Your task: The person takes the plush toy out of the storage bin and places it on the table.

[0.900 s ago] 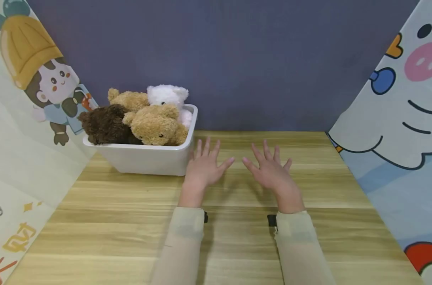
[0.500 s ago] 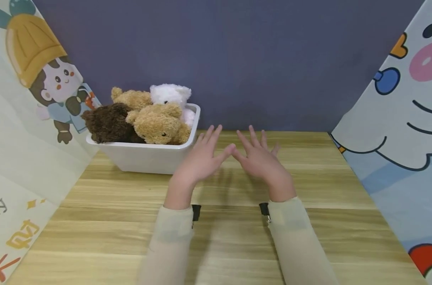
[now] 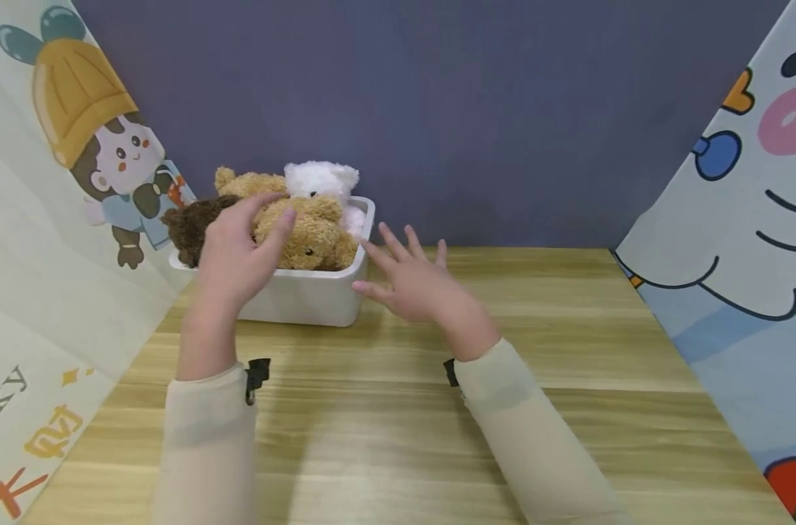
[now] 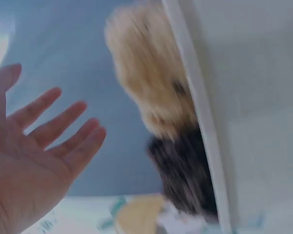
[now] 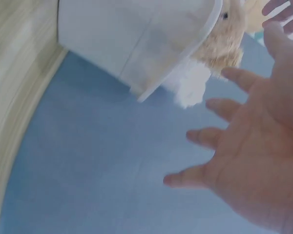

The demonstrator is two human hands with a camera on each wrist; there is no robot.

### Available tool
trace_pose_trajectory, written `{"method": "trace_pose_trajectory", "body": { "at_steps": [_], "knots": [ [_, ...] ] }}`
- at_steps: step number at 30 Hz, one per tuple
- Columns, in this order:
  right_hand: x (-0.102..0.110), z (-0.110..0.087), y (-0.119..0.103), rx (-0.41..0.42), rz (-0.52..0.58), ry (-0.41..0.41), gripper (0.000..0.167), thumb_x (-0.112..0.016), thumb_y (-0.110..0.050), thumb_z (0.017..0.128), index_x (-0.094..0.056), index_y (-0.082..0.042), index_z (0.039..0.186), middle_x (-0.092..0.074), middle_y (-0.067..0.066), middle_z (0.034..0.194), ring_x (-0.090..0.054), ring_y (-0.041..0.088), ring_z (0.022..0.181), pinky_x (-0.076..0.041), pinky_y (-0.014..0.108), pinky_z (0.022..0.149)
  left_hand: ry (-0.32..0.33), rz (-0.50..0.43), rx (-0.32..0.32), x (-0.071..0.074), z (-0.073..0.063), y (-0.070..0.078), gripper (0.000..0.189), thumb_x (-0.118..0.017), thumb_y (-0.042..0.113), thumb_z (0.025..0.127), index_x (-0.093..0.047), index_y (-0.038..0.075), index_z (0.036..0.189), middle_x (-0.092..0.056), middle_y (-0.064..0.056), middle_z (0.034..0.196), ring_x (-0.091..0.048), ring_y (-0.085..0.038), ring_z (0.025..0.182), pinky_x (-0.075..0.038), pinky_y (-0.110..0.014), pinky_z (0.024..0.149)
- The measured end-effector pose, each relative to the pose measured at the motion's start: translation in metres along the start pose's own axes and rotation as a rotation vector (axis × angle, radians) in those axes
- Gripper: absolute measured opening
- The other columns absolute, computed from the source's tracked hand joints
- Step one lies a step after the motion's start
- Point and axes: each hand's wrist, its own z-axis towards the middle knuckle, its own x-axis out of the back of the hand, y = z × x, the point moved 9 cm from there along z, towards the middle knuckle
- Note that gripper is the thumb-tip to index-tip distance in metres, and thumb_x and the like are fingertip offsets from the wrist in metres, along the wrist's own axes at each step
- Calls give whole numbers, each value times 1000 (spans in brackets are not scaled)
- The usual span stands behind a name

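Cream sleeves (image 3: 204, 437) lead us to the left hand (image 3: 234, 255) and the right hand (image 3: 420, 284), fingers spread wide. Both have moved leftward from mid-frame, where we saw their thumbs nearly meeting; the left now hovers by the plush toys (image 3: 306, 230), the right just beside the white bin (image 3: 306, 299) holding them, left of centre on the tabletop (image 3: 372, 452). Lower left, we read "cky" (image 3: 4, 397) above a yellow Chinese character (image 3: 53, 430).

left grip (image 4: 36, 161): fingers spread | white bin (image 4: 263, 97): tan plush (image 4: 149, 63) beside dark plush (image 4: 185, 168)
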Motion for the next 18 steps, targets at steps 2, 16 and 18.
{"method": "trace_pose_trajectory", "body": {
  "at_steps": [2,16,18],
  "knots": [
    [-6,0,-16,75,8,-11,84,-38,-78,102,-5,-42,171,23,-13,176,21,32,165,10,79,123,142,8,14,22,-2,-20,53,-55,48,108,-65,12,145,-63,-17,152,-51,-43,146,-34,-63,124],
    [-47,8,-51,274,37,31,86,-54,-50,110,-11,-9,172,-6,12,181,9,36,166,-22,50,133,-40,11,473,18,-26,-196,116,-58,74,95,2,11,172,6,-24,178,-7,-54,162,-20,-78,123],
    [-49,9,-53,274,32,42,87,-56,-48,109,-11,-8,172,-7,13,181,9,38,166,-22,49,133,-68,-70,482,9,-24,-209,121,-61,72,95,11,12,171,10,-22,178,-2,-52,164,-17,-77,125]
  ]
}}
